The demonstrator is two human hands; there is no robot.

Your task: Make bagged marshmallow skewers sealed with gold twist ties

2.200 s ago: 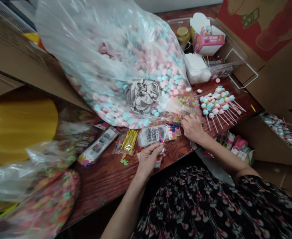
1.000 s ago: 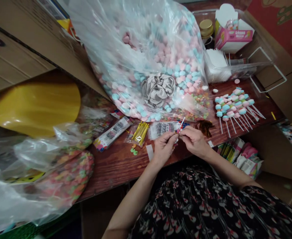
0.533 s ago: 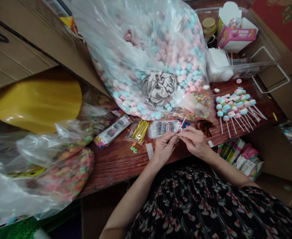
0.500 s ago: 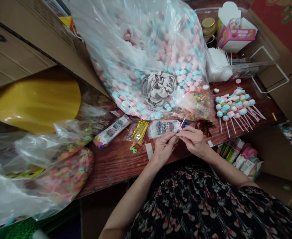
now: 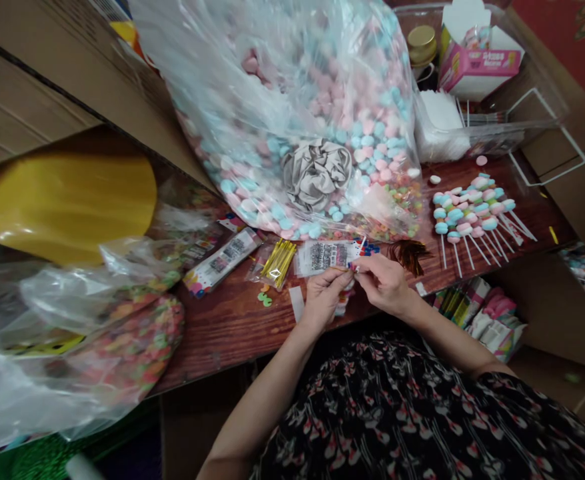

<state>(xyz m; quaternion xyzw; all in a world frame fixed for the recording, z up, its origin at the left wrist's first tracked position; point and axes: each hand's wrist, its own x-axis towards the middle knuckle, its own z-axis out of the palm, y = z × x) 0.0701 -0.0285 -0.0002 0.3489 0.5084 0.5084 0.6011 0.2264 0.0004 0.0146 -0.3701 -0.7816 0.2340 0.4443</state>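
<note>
My left hand (image 5: 322, 295) is closed, its thumb and finger pinching a candy skewer just below its white stick (image 5: 364, 243), which points up. Pink and white candy (image 5: 341, 305) of this skewer shows beneath the fingers. Opposite it, my right hand (image 5: 383, 283) is closed too, fingertips pinched at the same spot. A thin gold twist tie (image 5: 341, 269) shows at the fingertips; its ends are hard to make out. Right behind the hands lies a pack of printed clear bags (image 5: 327, 256). Loose gold twist ties (image 5: 410, 256) lie beside my right hand.
Finished-looking marshmallow skewers (image 5: 472, 208) lie at right on the wooden table (image 5: 227, 333). A big bag of marshmallows (image 5: 292, 87) fills the back. Also around are a clear bin (image 5: 497, 143), a gold tie packet (image 5: 278, 262), a printed pack (image 5: 222, 261) and a gummy bag (image 5: 142, 340).
Both hands have shifted slightly left, and the fingertips have turned around the stick. More of the candy shows below them, and the gold tie is plainer. The view has moved a little.
</note>
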